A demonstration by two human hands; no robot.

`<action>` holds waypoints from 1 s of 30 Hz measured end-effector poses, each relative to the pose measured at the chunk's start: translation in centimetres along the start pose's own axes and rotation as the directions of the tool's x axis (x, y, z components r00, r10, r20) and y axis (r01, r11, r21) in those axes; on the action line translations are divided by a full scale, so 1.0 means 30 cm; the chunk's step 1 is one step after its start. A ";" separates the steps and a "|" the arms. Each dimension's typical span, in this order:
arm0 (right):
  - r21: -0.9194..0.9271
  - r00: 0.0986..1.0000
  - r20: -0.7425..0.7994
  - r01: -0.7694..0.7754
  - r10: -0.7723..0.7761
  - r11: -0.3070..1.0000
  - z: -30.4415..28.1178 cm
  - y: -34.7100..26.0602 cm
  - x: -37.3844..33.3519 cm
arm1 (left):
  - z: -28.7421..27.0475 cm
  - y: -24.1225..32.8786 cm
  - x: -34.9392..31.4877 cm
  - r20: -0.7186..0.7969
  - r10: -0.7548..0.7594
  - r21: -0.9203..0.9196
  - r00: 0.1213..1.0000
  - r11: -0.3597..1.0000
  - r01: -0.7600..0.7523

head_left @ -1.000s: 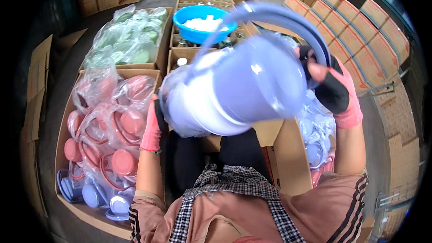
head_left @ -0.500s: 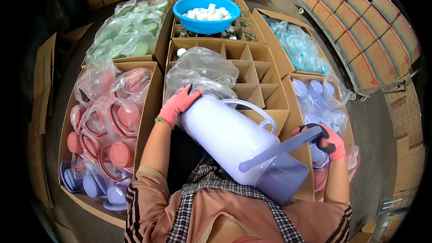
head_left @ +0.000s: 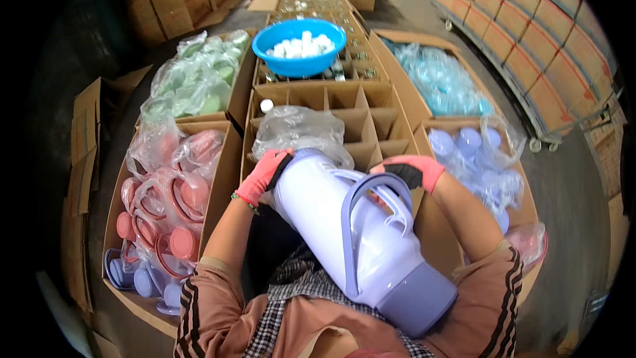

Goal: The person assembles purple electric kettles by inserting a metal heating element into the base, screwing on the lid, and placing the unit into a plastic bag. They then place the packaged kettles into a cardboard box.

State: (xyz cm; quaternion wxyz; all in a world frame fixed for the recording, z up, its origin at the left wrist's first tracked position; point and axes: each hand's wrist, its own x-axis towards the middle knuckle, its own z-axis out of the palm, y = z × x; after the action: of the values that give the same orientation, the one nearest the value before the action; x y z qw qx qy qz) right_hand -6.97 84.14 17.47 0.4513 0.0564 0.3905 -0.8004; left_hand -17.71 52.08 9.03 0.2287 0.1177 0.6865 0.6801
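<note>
A glossy lavender thermos flask (head_left: 331, 215) lies slantwise in front of my chest, its darker purple end (head_left: 421, 298) toward me at lower right. My left hand (head_left: 268, 174), in a pink and black glove, is closed on the flask's far left end. At the top of the purple swing handle (head_left: 349, 238), beside the fixed side handle, is my gloved right hand (head_left: 411, 171). Its fingers curl at the handle and are partly hidden. Just beyond the flask, a crumpled clear plastic bag (head_left: 301, 131) lies on the divided carton (head_left: 404, 113).
A blue basin (head_left: 298, 69) of small white pieces rests on the bottle cartons ahead. To the left are open boxes of pink parts (head_left: 182, 242) and green parts (head_left: 212, 69); to the right, lavender parts (head_left: 469, 139) and bagged blue parts (head_left: 444, 79). A loaded cart (head_left: 530, 46) stands far right.
The swing handle has swung across the flask's body, away from the purple end. My right hand moved left and farther out with it. My left hand stays at the flask's far end.
</note>
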 end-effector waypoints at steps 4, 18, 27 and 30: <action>-0.629 0.998 -0.033 0.026 -0.060 0.777 0.055 -0.036 0.068 | -0.039 0.007 0.010 -0.076 0.029 0.304 0.997 0.953 -0.005; -0.647 0.956 -0.074 0.172 -0.285 0.743 0.290 0.067 0.003 | -0.351 -0.189 -0.224 -0.485 0.352 0.756 0.801 0.628 0.182; -0.799 0.996 -0.084 -0.076 0.015 0.597 0.449 0.179 0.008 | -0.298 -0.144 -0.228 -0.426 0.289 0.693 0.857 0.713 0.104; -0.952 0.995 -0.102 -0.102 0.015 0.289 0.444 0.177 0.066 | -0.239 -0.124 -0.254 -0.452 0.375 0.713 0.810 0.697 0.075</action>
State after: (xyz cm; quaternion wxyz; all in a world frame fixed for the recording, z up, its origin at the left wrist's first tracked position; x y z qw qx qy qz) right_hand -0.58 72.28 22.73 0.4104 -0.1801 0.8040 -0.3909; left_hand -13.95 42.00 6.30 -0.1073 0.0471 0.9146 0.3871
